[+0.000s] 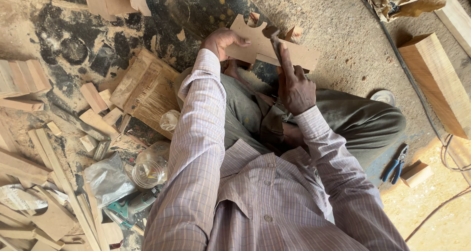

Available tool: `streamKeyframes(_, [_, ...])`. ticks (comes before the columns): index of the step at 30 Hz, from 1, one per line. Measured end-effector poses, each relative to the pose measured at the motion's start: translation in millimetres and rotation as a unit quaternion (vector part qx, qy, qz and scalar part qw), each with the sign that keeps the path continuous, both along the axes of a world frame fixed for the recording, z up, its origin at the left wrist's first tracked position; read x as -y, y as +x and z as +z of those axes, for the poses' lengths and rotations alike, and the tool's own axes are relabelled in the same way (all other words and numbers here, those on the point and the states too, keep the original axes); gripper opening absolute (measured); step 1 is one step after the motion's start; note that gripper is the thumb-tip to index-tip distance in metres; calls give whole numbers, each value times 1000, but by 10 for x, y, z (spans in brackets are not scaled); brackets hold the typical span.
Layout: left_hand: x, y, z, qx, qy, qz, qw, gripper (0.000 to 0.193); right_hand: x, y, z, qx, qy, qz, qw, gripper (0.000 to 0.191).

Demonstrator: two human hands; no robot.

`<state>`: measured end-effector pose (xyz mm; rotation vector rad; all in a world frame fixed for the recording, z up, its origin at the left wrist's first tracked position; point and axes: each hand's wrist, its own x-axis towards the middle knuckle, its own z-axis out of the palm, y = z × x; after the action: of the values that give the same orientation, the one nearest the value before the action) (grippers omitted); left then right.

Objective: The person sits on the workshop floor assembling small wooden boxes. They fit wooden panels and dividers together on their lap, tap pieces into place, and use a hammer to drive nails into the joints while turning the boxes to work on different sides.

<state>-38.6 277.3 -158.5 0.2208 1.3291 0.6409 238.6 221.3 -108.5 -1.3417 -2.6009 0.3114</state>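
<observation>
Your left hand (222,39) clamps the left end of the flat cut-out wooden board (274,47), which lies on the sawdust floor beyond your knees, long axis running left to right. Your right hand (296,87) grips a hammer (275,41) above it. A glancing blow could split the board or strike your left fingers.
</observation>
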Motion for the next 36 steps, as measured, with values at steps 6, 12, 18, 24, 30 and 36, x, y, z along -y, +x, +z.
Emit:
streamKeyframes(6, [-37,8,-53,-63,-25,-44,997,61,-67,-16,-3,2,65,45,997,66])
streamKeyframes(12, [-47,-10,-117,-37,-34,-49,998,65,-34,15,-16,83,21,33,996,62])
streamKeyframes(18, [-18,-7,-99,4,17,-26,1000,52,-62,54,-19,12,-1,43,999,66])
streamKeyframes(24, [-19,-14,-176,4,-5,-3,1000,38,-186,250,-174,-133,-109,-31,985,64])
streamKeyframes(30, [-59,-22,-186,43,85,24,995,49,-296,709,-202,-471,-251,-218,817,80])
streamKeyframes(36, [-44,98,42,-81,129,63,986,44,-585,881,-186,-477,-464,-457,590,99])
